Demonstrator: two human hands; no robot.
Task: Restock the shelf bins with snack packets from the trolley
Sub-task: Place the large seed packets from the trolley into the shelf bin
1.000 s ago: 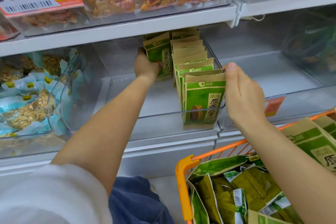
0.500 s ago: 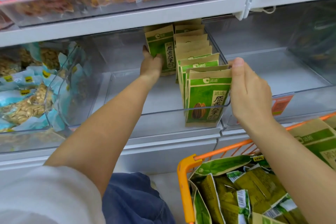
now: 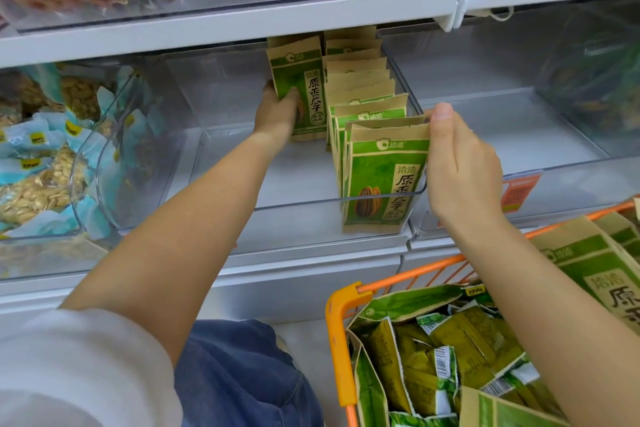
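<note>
left hand point(image 3: 277, 111) grips a green packet point(image 3: 299, 87) upright at the clear bin's point(image 3: 242, 211) back; right hand point(image 3: 460, 166) pinches the packet row's point(image 3: 377, 149) front right edge.

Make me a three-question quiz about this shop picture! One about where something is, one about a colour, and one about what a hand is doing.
1. Where is the trolley?
A. lower right, below the shelf
B. on the top shelf
C. inside the clear bin

2. What colour is the trolley's frame?
A. blue
B. orange
C. black

3. What is the left hand doing?
A. hanging loose
B. pressing the price tag
C. gripping a green packet at the back of the clear bin

Answers:
1 A, its rim shows at the lower right, full of packets.
2 B, the rim and corner are orange.
3 C, its thumb lies across the packet's front, beside the row of packets.
</note>
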